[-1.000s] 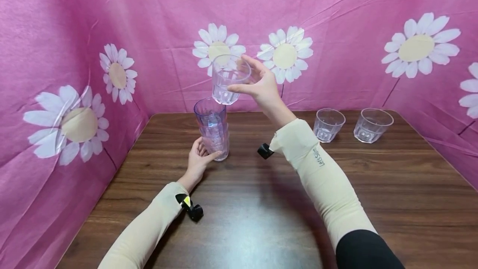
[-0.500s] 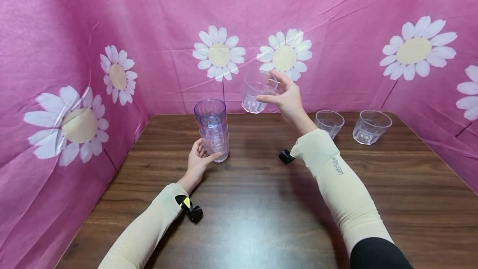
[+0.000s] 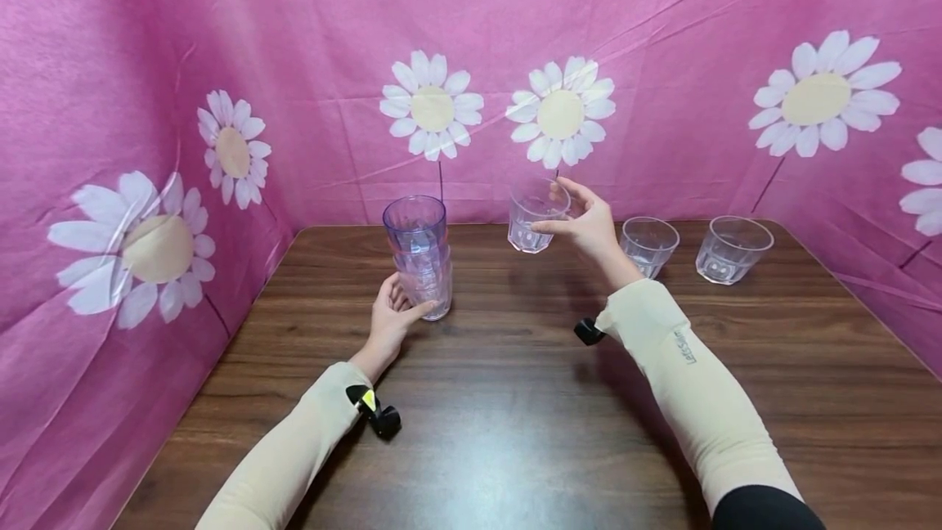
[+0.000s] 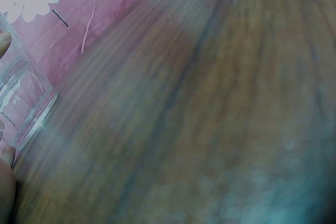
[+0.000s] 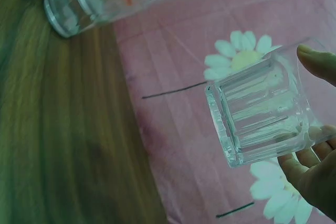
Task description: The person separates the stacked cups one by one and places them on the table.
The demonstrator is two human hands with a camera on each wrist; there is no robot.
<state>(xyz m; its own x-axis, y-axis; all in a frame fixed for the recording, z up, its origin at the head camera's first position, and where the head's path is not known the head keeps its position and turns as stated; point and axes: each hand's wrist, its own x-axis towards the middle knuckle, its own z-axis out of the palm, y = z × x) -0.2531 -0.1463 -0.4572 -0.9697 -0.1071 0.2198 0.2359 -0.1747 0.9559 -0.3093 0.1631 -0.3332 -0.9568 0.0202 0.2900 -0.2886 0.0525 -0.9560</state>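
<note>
In the head view my left hand (image 3: 390, 319) grips the lower part of a stack of clear cups (image 3: 423, 276), whose top cup has a blue rim; an orange-red ring shows just below it. The stack stands upright on the wooden table. To its right, my right hand (image 3: 587, 223) holds a clear faceted tumbler (image 3: 531, 227) by its side, thumb in front and fingers behind. That tumbler hangs above the table, nearly upright. In the right wrist view the tumbler (image 5: 257, 114) has its thick base toward the stack (image 5: 94, 3).
Two more clear tumblers, a nearer-to-hand one (image 3: 648, 244) and a farther one (image 3: 733, 250), stand at the back right of the table (image 3: 471, 399). A pink cloth with white daisies (image 3: 324, 145) hangs along the back and sides.
My right hand has carried the tumbler from above the stack to the right and downward. My left hand has stayed on the stack.
</note>
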